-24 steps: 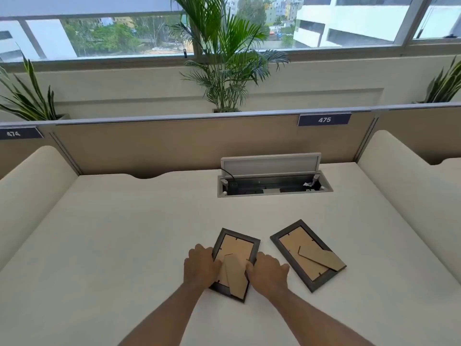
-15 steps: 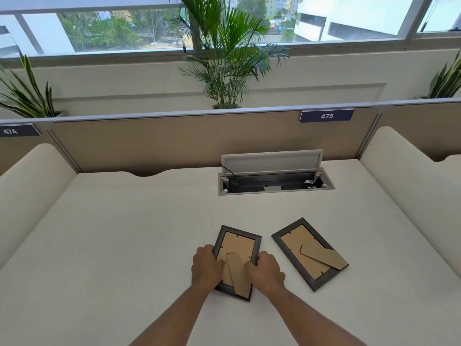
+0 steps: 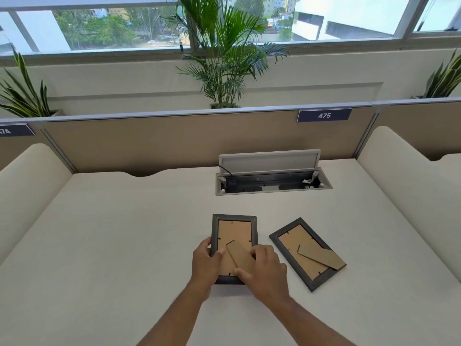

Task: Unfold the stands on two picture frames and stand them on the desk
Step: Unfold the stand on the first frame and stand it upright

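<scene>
Two dark-framed picture frames show their brown cardboard backs. The left frame (image 3: pixel 234 228) is between my hands, its far end tipped up off the white desk (image 3: pixel 124 233). My left hand (image 3: pixel 205 264) grips its left edge, thumb on the backing. My right hand (image 3: pixel 264 272) holds its lower right corner, fingers on the cardboard stand (image 3: pixel 239 254). The right frame (image 3: pixel 299 243) lies flat and askew, apart from my hands, its stand (image 3: pixel 321 257) folded across the back.
An open cable box (image 3: pixel 272 182) with a raised lid sits in the desk behind the frames. A beige partition (image 3: pixel 174 141) with a label 475 (image 3: pixel 324 115) closes the far edge. Curved white dividers (image 3: pixel 409 186) flank both sides. Plants stand beyond.
The left frame has turned from tilted to nearly straight and its far end has lifted. My right hand has moved over its lower right corner and stand.
</scene>
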The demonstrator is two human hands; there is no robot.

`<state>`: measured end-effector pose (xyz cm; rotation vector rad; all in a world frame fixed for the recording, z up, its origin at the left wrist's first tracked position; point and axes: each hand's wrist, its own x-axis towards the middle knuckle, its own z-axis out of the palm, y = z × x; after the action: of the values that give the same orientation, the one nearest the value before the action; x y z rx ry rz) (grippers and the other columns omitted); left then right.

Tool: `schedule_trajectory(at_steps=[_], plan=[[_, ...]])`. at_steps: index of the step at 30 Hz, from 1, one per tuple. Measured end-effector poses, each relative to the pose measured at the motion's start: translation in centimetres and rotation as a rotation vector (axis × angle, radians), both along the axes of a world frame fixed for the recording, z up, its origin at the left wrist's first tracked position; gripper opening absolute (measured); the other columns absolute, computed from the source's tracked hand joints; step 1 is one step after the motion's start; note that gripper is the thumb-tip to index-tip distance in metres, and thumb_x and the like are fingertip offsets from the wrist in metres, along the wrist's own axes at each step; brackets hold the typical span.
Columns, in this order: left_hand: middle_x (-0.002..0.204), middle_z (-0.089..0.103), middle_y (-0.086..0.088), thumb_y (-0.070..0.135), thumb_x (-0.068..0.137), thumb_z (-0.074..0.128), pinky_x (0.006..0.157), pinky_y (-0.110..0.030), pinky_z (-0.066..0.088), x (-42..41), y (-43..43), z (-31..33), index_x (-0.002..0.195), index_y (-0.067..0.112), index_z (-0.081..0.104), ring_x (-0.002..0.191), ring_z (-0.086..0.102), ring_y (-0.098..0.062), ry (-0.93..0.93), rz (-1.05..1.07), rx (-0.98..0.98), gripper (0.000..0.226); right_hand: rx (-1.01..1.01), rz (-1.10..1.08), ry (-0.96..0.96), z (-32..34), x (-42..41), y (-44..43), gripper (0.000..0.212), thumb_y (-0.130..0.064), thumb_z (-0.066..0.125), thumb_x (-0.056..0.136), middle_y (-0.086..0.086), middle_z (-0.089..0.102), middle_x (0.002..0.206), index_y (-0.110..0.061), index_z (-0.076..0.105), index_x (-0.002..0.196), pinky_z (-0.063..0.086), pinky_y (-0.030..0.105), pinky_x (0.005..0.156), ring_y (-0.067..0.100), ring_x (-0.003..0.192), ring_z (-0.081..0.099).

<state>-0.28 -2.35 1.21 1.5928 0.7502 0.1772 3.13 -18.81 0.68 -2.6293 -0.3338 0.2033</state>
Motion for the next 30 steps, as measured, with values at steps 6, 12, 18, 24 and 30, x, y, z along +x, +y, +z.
schedule_trajectory(at_steps=[6, 12, 18, 24, 30], plan=[[0.119, 0.077, -0.003, 0.019, 0.102, 0.069, 0.090, -0.051, 0.067, -0.3, -0.5, 0.8, 0.134, 0.020, 0.069, 0.107, 0.075, -0.026, 0.002, 0.028, -0.011, 0.032, -0.067, -0.006, -0.090, 1.2, -0.1, 0.2, 0.069, -0.079, 0.066, 0.072, -0.007, 0.049, 0.129, -0.033, 0.055, 0.122, 0.047, 0.030, 0.091, 0.013, 0.116, 0.049], [0.122, 0.076, -0.006, 0.022, 0.104, 0.068, 0.096, -0.053, 0.065, -0.5, -0.4, 2.0, 0.136, 0.018, 0.065, 0.113, 0.072, -0.028, 0.004, 0.034, -0.003, 0.033, -0.051, -0.016, -0.193, 4.2, 0.2, 0.8, 0.061, -0.075, 0.057, 0.067, -0.009, 0.049, 0.116, -0.032, 0.057, 0.110, 0.038, 0.031, 0.083, 0.012, 0.107, 0.048], [0.123, 0.074, -0.006, 0.024, 0.106, 0.066, 0.095, -0.055, 0.065, -0.5, 0.0, 3.7, 0.132, 0.022, 0.062, 0.114, 0.071, -0.028, -0.036, -0.004, -0.055, 0.027, -0.078, 0.008, -0.227, 5.8, 0.8, 0.6, 0.062, -0.076, 0.051, 0.070, -0.009, 0.054, 0.115, -0.032, 0.056, 0.114, 0.038, 0.033, 0.086, 0.013, 0.105, 0.050], [0.110, 0.081, 0.000, 0.016, 0.105, 0.065, 0.094, -0.052, 0.066, -0.9, -0.4, 4.9, 0.117, 0.027, 0.073, 0.107, 0.076, -0.027, -0.113, 0.025, -0.074, 0.018, -0.010, 0.011, -0.315, 7.4, 0.7, 1.9, 0.080, -0.081, 0.047, 0.076, -0.007, 0.058, 0.137, -0.030, 0.054, 0.137, 0.039, 0.039, 0.097, 0.016, 0.125, 0.054], [0.084, 0.077, -0.008, 0.004, 0.105, 0.059, 0.066, -0.037, 0.067, -1.0, -2.3, 5.5, 0.085, 0.016, 0.072, 0.076, 0.075, -0.021, -0.198, 0.065, -0.087, 0.026, 0.235, 0.060, -0.345, 10.7, 0.4, 5.3, 0.087, -0.077, 0.053, 0.084, -0.004, 0.056, 0.145, -0.022, 0.041, 0.151, 0.042, 0.038, 0.112, 0.017, 0.133, 0.053]])
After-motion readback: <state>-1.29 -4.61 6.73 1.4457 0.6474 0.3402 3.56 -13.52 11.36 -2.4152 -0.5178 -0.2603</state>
